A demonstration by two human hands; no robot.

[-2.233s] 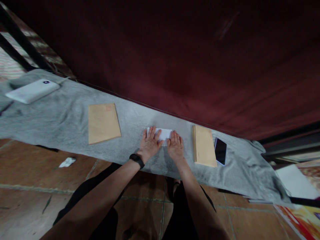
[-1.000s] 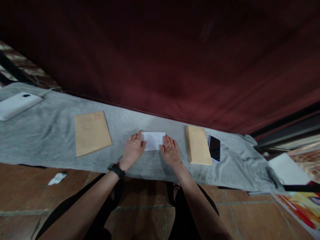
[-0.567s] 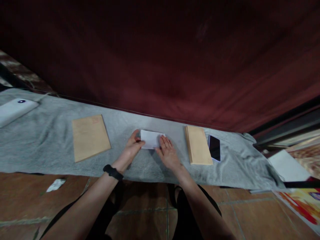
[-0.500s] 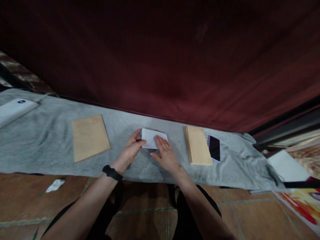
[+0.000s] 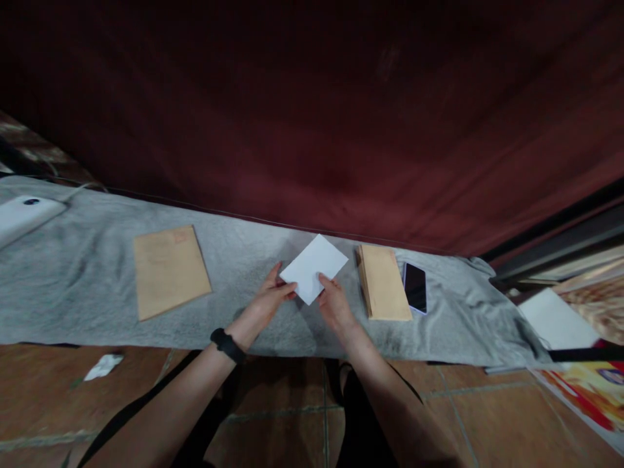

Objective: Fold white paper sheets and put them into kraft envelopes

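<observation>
A folded sheet of white paper is held at an angle above the grey cloth, between both hands. My left hand pinches its left corner, thumb on top and fingers beneath. On the lower right edge, my right hand grips the paper with its thumb over the face; the other fingers are partly hidden behind it. To the right of that hand lies a stack of brown envelopes. Over on the left, a flat brown envelope rests on the cloth.
A dark-screened phone lies beside the stack. At the far left is a white device with a cable. Grey cloth covers the long narrow surface, backed by a dark red drape. A crumpled white scrap is on the tiled floor.
The white paper has been lifted off the cloth and turned so a corner points down. My right hand went from lying flat on it to gripping its edge.
</observation>
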